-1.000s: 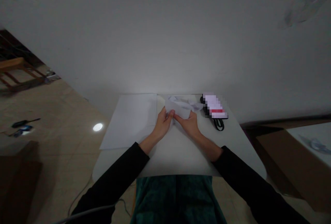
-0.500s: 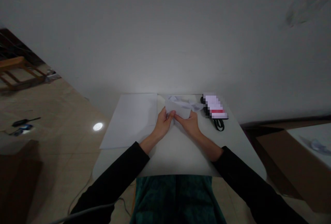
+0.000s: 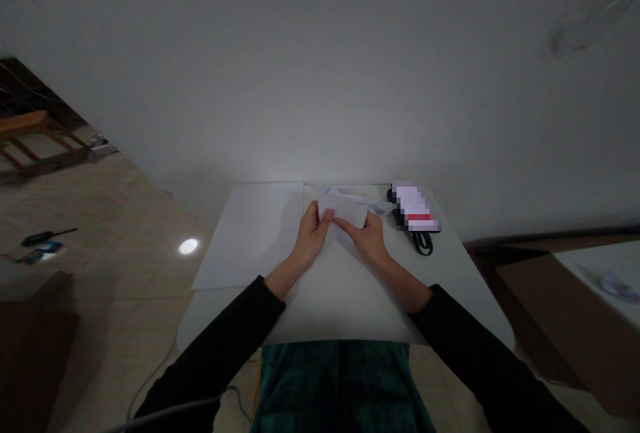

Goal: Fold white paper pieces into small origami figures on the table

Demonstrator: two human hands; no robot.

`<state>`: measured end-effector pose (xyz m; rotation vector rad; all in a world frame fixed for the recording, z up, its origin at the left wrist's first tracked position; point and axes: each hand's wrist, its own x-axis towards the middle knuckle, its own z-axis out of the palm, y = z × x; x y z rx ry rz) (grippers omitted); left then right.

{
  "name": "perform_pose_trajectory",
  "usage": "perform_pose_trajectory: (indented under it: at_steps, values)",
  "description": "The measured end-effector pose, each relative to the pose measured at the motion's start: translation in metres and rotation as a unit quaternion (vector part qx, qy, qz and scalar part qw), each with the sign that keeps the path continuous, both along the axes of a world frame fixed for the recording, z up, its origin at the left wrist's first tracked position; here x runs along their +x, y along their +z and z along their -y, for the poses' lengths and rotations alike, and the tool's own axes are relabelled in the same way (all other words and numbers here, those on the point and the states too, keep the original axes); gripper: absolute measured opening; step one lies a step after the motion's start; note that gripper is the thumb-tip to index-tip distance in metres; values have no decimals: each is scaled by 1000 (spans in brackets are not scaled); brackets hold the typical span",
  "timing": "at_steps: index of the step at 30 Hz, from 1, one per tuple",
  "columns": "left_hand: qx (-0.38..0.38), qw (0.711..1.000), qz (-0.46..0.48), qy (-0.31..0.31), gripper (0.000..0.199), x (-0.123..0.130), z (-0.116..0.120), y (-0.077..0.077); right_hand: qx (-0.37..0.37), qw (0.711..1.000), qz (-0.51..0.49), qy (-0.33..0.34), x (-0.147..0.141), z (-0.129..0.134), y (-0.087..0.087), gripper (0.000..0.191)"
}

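Note:
A small piece of folded white paper (image 3: 345, 207) is held up between my two hands over the white table (image 3: 340, 306). My left hand (image 3: 311, 234) grips its left edge, thumb on the near face. On the right side, my right hand (image 3: 369, 238) pinches it, with the thumb reaching toward the other thumb. Fingers behind the paper are hidden. Just beyond lie some folded white paper pieces (image 3: 381, 207), partly covered by the held one. Large white sheets (image 3: 255, 233) lie flat at the table's left.
At the table's back right rests a phone-like object (image 3: 415, 207), its screen blurred out, with a black strap (image 3: 423, 243). A wall (image 3: 320, 73) rises behind the table. A wooden stool (image 3: 35, 127) stands far left, and brown cardboard (image 3: 560, 313) is on the right.
My left hand has shifted slightly up and left along the paper. The held paper is tilted a little differently, its face more toward me. My right hand has barely moved.

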<state>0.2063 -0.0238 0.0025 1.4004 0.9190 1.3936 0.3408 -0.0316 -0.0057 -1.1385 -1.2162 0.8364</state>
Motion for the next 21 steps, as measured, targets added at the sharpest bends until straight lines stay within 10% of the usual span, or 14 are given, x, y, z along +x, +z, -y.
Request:
perform_pose_trajectory:
  at_steps: [21]
  values:
    - [40, 998, -48, 4, 40, -2, -3, 1, 14, 999, -17, 43, 3, -1, -1, 32]
